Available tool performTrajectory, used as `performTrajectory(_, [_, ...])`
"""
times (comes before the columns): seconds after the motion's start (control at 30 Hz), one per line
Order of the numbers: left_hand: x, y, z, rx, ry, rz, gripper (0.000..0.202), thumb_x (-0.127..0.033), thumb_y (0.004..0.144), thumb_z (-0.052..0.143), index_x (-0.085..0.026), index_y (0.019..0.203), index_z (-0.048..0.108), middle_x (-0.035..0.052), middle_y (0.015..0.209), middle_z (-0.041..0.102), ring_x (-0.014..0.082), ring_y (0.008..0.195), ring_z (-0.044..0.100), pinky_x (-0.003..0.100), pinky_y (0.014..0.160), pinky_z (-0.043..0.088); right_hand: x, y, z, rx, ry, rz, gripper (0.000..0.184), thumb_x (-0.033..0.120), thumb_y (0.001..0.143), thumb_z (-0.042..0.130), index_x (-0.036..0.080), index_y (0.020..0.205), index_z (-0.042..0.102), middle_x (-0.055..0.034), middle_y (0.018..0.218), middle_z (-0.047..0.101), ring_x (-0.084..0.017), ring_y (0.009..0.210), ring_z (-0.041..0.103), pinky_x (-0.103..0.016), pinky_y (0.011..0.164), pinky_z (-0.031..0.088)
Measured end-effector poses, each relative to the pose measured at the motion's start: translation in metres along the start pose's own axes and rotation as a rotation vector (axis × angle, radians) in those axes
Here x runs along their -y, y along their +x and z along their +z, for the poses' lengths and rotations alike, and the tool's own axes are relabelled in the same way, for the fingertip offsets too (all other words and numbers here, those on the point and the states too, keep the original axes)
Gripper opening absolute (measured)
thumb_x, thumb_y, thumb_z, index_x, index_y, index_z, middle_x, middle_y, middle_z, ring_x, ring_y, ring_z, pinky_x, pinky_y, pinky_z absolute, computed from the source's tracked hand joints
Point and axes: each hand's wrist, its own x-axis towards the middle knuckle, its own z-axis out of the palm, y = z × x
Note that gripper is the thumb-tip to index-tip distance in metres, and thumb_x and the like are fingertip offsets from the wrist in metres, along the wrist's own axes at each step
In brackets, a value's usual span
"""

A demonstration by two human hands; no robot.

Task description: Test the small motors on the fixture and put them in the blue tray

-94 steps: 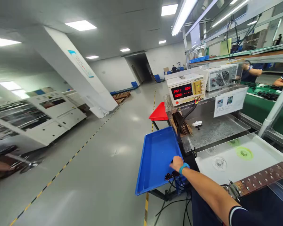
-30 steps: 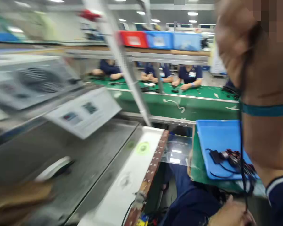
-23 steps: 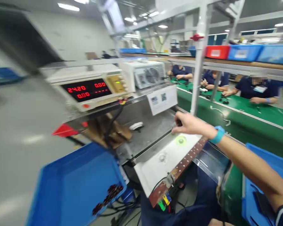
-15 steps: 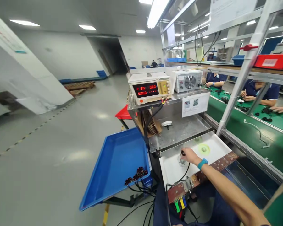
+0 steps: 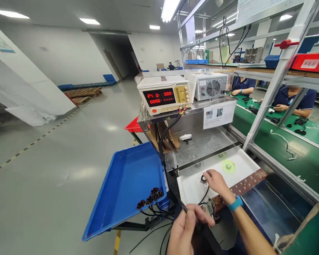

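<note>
Power supply display [image 5: 160, 97] reads 24.0, 0.00, 0000; red bin label [image 5: 310, 63] reads 不良品

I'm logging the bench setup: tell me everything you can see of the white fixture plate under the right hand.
The white fixture plate is a flat, matte, plastic-looking slab lying tilted across the bench below the steel shelf. It carries a green round seat toward its far end and a second seat, where the right hand rests on a small dark round part. A black cable runs from that part toward the near edge. A brown strip dotted with metal studs borders its near side.
</note>
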Motion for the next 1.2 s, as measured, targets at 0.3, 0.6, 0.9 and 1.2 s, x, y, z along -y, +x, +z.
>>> performTrajectory(0.3, [0.033,0.064,0.024,0.109,-0.109,-0.068,0.067,-0.075,0.085,0.059,-0.020,0.124,0.067,0.0132,0.131,0.067,0.0272,0.124,0.059,0.039,0.109,0.043,0.011,-0.130,-0.009,0.173,0.878,0.248,0.061,0.075,0.081,0.067,0.018,0.097,0.053,0.0098,0.050,0.045,-0.003,0.033,0.028,-0.015,0.034,0.019])
performTrajectory(0.6, [0.148,0.020,0.009,0.751,0.318,-0.338,0.072,-0.085,0.077,0.058,-0.016,0.098,0.062,-0.0015,0.061,0.058,0.0120,0.054,0.053,0.023,0.055,0.038,-0.073,-0.111,-0.068,-0.689,1.142,0.267,0.055,0.068,0.089,0.057,0.022,0.073,0.033,0.0078,0.062,0.034,-0.004,0.042,0.023,-0.021,0.041,0.028])
performTrajectory(0.9, [0.059,0.018,-0.061,0.290,1.041,0.114,0.038,-0.050,0.101,0.047,-0.021,0.088,0.068,0.0022,0.074,0.065,0.0161,0.068,0.059,0.026,0.061,0.040,-0.152,-0.146,-0.071,-1.072,0.537,0.547,0.053,0.065,0.073,0.066,0.022,0.097,0.048,-0.0088,0.088,0.059,-0.025,0.078,0.058,-0.040,0.065,0.051])
performTrajectory(1.2, [0.053,0.024,0.010,0.705,1.513,1.065,0.045,-0.044,0.096,0.059,-0.021,0.057,0.057,0.0035,0.055,0.057,0.0179,0.051,0.050,0.034,0.047,0.020,-0.054,-0.133,-0.031,-0.141,0.514,0.365,0.068,0.074,0.084,0.059,0.013,0.112,0.071,-0.0180,0.113,0.069,-0.029,0.105,0.065,-0.046,0.099,0.050])
